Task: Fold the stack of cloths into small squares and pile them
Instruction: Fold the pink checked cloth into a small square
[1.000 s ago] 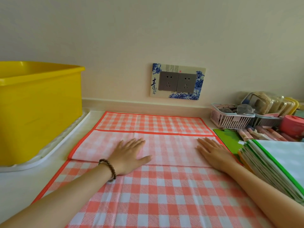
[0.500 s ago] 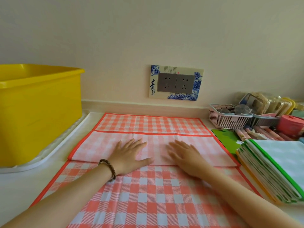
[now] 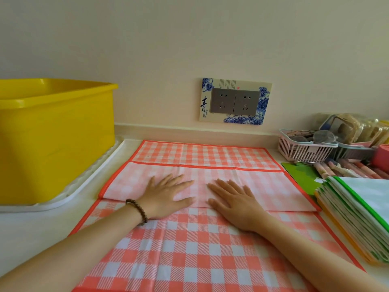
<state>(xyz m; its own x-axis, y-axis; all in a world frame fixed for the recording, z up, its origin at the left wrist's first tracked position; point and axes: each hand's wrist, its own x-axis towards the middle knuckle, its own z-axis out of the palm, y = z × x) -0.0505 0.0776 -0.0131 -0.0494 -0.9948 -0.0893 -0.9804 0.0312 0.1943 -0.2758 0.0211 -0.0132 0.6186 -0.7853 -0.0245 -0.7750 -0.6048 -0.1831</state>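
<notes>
An orange-and-white checked cloth point(image 3: 200, 249) lies spread on the counter, reaching back to the wall. A paler folded band point(image 3: 273, 186) of it lies across the middle, showing the cloth's reverse side. My left hand point(image 3: 166, 197), with a bead bracelet on the wrist, lies flat with straight fingers on that band. My right hand point(image 3: 233, 201) lies flat on it too, close beside the left. A stack of cloths point(image 3: 357, 211) with green, white and yellow edges sits at the right, apart from both hands.
A yellow tub point(image 3: 56, 140) stands on a white tray point(image 3: 63, 199) at the left. A pink basket point(image 3: 303, 148) and packets crowd the back right, with a green board point(image 3: 303, 175) by the stack. A double socket point(image 3: 234, 102) is on the wall.
My right hand has slid leftward along the folded band from its right end to the middle, beside the left hand. The left hand has stayed in place.
</notes>
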